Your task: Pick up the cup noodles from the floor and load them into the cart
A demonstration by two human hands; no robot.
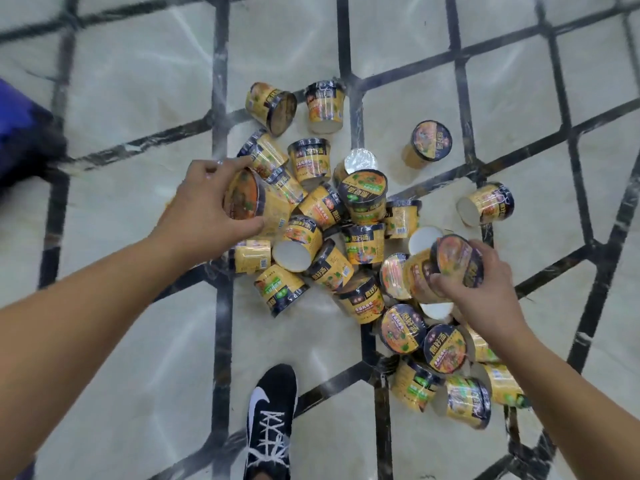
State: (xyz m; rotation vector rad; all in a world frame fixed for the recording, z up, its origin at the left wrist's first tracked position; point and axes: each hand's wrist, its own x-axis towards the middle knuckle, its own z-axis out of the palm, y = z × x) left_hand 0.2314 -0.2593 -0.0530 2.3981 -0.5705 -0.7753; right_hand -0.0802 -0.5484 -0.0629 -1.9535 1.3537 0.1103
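Several yellow and black cup noodles lie in a loose heap on the pale tiled floor, some upright, most tipped over. My left hand grips one cup by its lid rim at the heap's left side. At the right side of the heap my right hand grips another cup, tilted and held a little above the others. The cart cannot be made out for sure.
A blurred blue and black object sits at the left edge. My black sneaker with white laces stands on the floor near the bottom centre. Two cups lie apart at the upper right.
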